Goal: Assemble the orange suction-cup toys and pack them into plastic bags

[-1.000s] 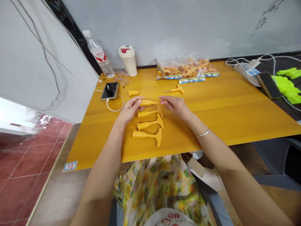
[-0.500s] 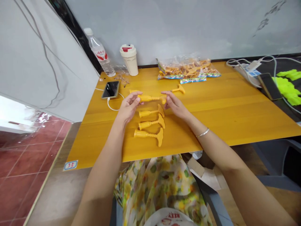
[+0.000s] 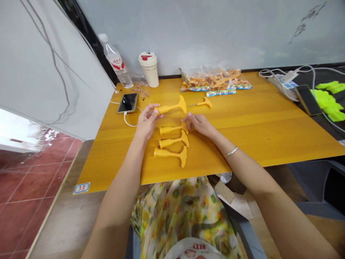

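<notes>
From the head camera, the left hand (image 3: 147, 122) is closed around the ribbed barrel of a yellow plastic T-handle (image 3: 168, 109), its fingers wrapped near the narrow end. The piece seems to be held just above the worktop (image 3: 269, 126), though its height is hard to judge. Its long axis runs up and to the right from that hand, with the flared crossbar at the far end pointing toward a clear plastic bag of yellow parts (image 3: 215, 81).

The left hand has the barrel, but the right hand (image 3: 199, 125) is nearer the crossbar. It's apart from the left hand, relaxed and holding nothing, with its fingertips (image 3: 186, 117) just below the crossbar. They're also right by the head of the top piece in a row of three yellow T-handles (image 3: 172, 141), all lying with their barrels to the left and their crossbars to the right. Whether those fingertips touch that piece, I can't tell.

Just beyond the held piece lies a smaller yellow handle with a thin metal spike (image 3: 202, 103), spike pointing left. Over on the left, a smartphone (image 3: 127, 103) sits on the worktop with a white charging cable (image 3: 129, 124) attached.
</notes>
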Action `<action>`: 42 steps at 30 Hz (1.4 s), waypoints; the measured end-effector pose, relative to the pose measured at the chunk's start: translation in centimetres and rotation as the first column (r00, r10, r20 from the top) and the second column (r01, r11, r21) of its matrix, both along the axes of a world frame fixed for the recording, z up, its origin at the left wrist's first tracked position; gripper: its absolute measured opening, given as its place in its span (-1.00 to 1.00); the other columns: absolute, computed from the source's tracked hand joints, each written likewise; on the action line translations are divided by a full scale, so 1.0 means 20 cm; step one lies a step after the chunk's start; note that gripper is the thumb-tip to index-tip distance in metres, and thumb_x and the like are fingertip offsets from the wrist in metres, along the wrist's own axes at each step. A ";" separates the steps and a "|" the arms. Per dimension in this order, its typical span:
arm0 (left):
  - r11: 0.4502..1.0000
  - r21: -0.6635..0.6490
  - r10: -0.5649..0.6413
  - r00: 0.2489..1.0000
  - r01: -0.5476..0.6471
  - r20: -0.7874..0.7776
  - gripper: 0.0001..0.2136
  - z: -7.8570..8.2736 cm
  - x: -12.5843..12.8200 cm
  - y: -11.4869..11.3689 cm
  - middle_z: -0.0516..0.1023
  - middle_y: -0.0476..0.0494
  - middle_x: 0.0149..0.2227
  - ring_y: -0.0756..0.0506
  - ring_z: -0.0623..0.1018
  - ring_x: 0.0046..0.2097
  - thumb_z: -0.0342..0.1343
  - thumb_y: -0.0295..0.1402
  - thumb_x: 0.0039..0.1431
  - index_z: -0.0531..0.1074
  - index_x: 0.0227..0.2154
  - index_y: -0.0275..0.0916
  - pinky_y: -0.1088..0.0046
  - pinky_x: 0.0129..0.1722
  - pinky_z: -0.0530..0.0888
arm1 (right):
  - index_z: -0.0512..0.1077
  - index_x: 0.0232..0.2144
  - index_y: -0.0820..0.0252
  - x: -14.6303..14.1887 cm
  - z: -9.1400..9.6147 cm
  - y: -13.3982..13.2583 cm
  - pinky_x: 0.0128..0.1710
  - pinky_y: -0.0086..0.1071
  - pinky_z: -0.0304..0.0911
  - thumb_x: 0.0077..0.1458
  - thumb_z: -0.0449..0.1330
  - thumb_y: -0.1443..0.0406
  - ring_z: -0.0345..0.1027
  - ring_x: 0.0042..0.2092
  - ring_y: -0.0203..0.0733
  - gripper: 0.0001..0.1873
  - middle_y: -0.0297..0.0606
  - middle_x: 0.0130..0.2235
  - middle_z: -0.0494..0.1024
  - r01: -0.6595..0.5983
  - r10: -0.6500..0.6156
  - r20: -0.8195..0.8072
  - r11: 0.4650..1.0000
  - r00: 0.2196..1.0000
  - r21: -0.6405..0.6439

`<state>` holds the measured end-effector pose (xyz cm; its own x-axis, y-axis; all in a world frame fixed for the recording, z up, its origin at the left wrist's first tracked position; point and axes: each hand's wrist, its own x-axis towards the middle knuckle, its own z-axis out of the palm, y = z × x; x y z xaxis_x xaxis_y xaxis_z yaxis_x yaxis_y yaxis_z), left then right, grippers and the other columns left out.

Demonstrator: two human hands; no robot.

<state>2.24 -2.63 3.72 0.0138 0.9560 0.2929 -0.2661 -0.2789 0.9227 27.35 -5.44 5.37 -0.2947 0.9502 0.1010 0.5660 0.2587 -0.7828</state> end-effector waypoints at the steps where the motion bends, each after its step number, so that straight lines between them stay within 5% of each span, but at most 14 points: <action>1: 0.999 -0.013 0.036 0.999 -0.035 0.018 -0.61 -0.01 -0.01 0.01 0.53 -0.02 -0.31 0.02 0.54 -0.27 0.42 -0.08 -0.02 0.52 -0.19 -0.14 0.46 -0.13 0.56 | 0.61 -0.14 0.19 0.00 0.00 0.00 -0.26 -0.38 0.26 0.38 -0.11 -0.08 0.48 -0.31 -0.18 -0.37 -0.20 -0.35 0.66 -0.036 0.031 0.101 0.998 0.994 0.048; 5: 0.984 -0.141 0.109 0.994 -0.108 -0.004 -0.68 -0.02 -0.02 0.03 0.52 -0.01 -0.37 0.05 0.51 -0.37 0.42 -0.18 -0.03 0.52 -0.25 -0.19 0.50 -0.24 0.54 | 0.58 -0.01 0.05 0.01 0.01 -0.03 -0.20 -0.39 0.22 0.32 0.12 0.16 0.52 -0.17 -0.15 -0.69 -0.25 -0.13 0.69 -0.185 0.138 0.383 0.979 0.914 0.091; 12: 0.943 -0.329 0.007 0.990 -0.055 -0.144 -0.82 0.02 0.01 -0.02 0.51 0.00 -0.40 0.06 0.52 -0.41 0.32 -0.40 0.01 0.53 -0.28 -0.24 0.53 -0.32 0.52 | 0.62 -0.13 0.11 0.00 0.03 -0.04 -0.31 -0.41 0.15 0.33 0.11 0.11 0.42 -0.36 -0.25 -0.67 -0.30 -0.32 0.66 -0.293 0.250 0.324 0.951 0.913 0.093; 14: 0.930 -0.365 -0.023 0.983 -0.045 -0.181 -0.81 0.04 0.01 -0.03 0.51 -0.01 -0.41 0.06 0.52 -0.44 0.30 -0.42 0.00 0.53 -0.27 -0.25 0.54 -0.36 0.50 | 0.61 -0.16 0.15 0.04 0.02 0.00 -0.28 -0.39 0.19 0.35 0.06 0.08 0.41 -0.34 -0.23 -0.61 -0.26 -0.28 0.65 -0.227 0.175 0.253 0.955 0.951 0.192; 17: 0.921 -0.385 -0.056 0.954 -0.065 -0.295 -0.79 0.06 0.01 -0.05 0.50 -0.03 -0.42 0.05 0.49 -0.47 0.25 -0.40 0.01 0.54 -0.24 -0.26 0.58 -0.50 0.39 | 0.58 -0.08 0.18 0.16 -0.03 0.13 -0.08 -0.23 0.30 0.36 0.01 0.12 0.42 -0.17 -0.08 -0.59 -0.11 -0.16 0.62 0.013 -0.106 0.211 0.916 0.972 0.401; 20: 0.929 -0.350 -0.052 0.891 -0.122 -0.451 -0.76 0.07 0.01 -0.06 0.49 -0.03 -0.44 0.05 0.42 -0.49 0.20 -0.36 0.04 0.56 -0.20 -0.26 0.58 -0.57 0.25 | 0.52 0.06 0.18 0.28 -0.10 0.26 0.16 0.02 0.20 0.30 0.05 0.19 0.33 0.07 0.11 -0.60 0.04 -0.02 0.53 0.231 -0.403 0.260 0.830 0.878 0.508; 23: 0.949 -0.285 -0.035 0.853 -0.135 -0.521 -0.74 0.05 0.00 -0.05 0.50 -0.04 -0.41 0.05 0.35 -0.49 0.19 -0.31 0.06 0.57 -0.17 -0.25 0.55 -0.53 0.26 | 0.41 0.21 0.20 0.35 -0.16 0.35 0.21 0.09 0.14 0.27 0.07 0.23 0.23 0.19 0.18 -0.50 0.12 0.14 0.43 0.339 -0.535 0.301 0.790 0.790 0.511; 27: 0.961 -0.090 0.189 0.857 -0.262 -0.479 -0.78 -0.04 -0.04 0.02 0.52 -0.07 -0.26 0.04 0.36 -0.45 0.19 -0.32 0.06 0.54 -0.21 -0.21 0.50 -0.41 0.35 | 0.39 0.24 0.13 0.35 -0.17 0.37 0.18 0.16 0.16 0.26 0.10 0.21 0.16 0.23 0.25 -0.48 0.09 0.24 0.38 0.372 -0.524 0.370 0.833 0.767 0.409; 32: 0.872 0.124 0.477 0.766 -0.473 -0.431 -0.67 -0.12 -0.11 0.23 0.47 -0.17 -0.03 -0.12 0.50 -0.08 0.24 -0.48 -0.03 0.46 -0.14 -0.18 0.33 -0.01 0.43 | 0.53 0.01 0.11 0.32 -0.15 0.34 0.13 0.15 0.21 0.31 0.07 0.17 0.22 0.16 0.22 -0.65 0.01 0.15 0.49 0.347 -0.469 0.381 0.871 0.797 0.347; 36: 0.881 0.208 0.468 0.726 -0.424 -0.504 -0.59 -0.15 -0.11 0.36 0.49 -0.23 -0.05 -0.25 0.45 0.12 0.25 -0.60 -0.13 0.47 -0.14 -0.21 0.16 0.23 0.27 | 0.50 0.05 0.13 0.29 -0.12 0.30 0.12 0.09 0.24 0.34 0.04 0.18 0.26 0.13 0.20 -0.63 0.03 0.13 0.49 0.322 -0.467 0.381 0.864 0.798 0.387; 39: 0.918 0.190 0.391 0.714 -0.347 -0.581 -0.68 -0.15 -0.11 0.36 0.50 -0.14 -0.27 -0.22 0.50 -0.08 0.24 -0.58 -0.09 0.51 -0.20 -0.23 0.17 0.16 0.31 | 0.48 0.08 0.16 0.25 -0.09 0.29 0.14 0.03 0.25 0.36 0.00 0.18 0.29 0.14 0.15 -0.61 0.11 0.19 0.40 0.288 -0.467 0.352 0.844 0.811 0.453; 42: 0.957 0.152 0.288 0.760 -0.246 -0.582 -0.73 -0.11 -0.10 0.31 0.52 -0.10 -0.27 -0.11 0.48 -0.25 0.24 -0.46 0.02 0.52 -0.15 -0.24 0.33 -0.06 0.41 | 0.46 0.09 0.20 0.22 -0.07 0.28 0.16 -0.03 0.26 0.38 -0.03 0.18 0.31 0.13 0.08 -0.60 0.13 0.22 0.31 0.244 -0.432 0.301 0.829 0.850 0.503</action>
<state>0.20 3.48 1.58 -0.0489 0.9272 0.3713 0.4210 -0.3179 0.8495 31.71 0.09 3.93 -0.0661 0.8798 0.4708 0.9097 0.2469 -0.3337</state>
